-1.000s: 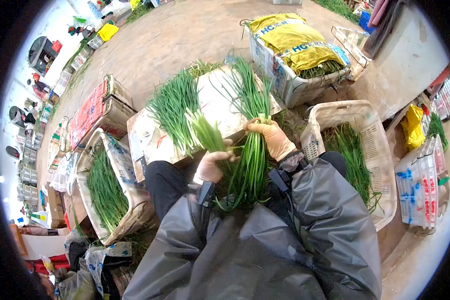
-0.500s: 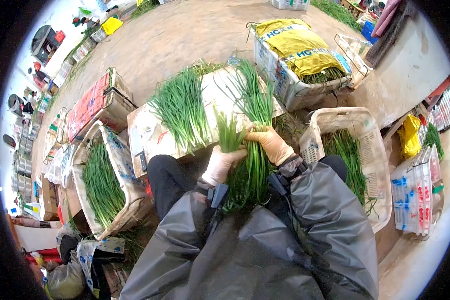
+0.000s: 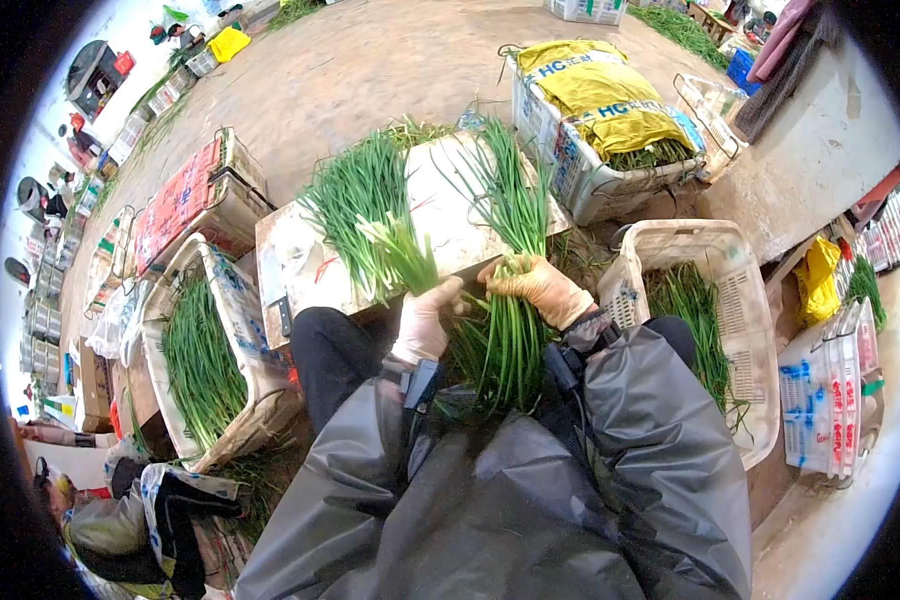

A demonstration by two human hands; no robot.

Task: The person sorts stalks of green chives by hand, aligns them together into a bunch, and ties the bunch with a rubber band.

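My gloved left hand (image 3: 428, 322) is closed round a small bunch of chives (image 3: 406, 254), its pale stem ends pointing up and away. Close by on the right, my gloved right hand (image 3: 542, 287) grips a larger bunch of chives (image 3: 510, 348) whose green leaves hang down over my lap. In front of me, a low white board (image 3: 437, 195) bears a wide heap of chives (image 3: 352, 205) on its left and a narrower heap (image 3: 515, 195) on its right. My left hand's bunch overlaps the near edge of the wide heap. Leaf tips in my lap are partly hidden.
White crates of chives stand left (image 3: 255, 400) and right (image 3: 755, 350) of my knees. A crate topped with a yellow sack (image 3: 610, 95) is at the back right, and a red-covered crate (image 3: 178, 205) at the back left. A knife handle (image 3: 283, 315) lies on the board's left edge.
My left hand has moved left, away from the right one, taking the small bunch over toward the wide heap. My right hand stays nearly in place with its bunch.
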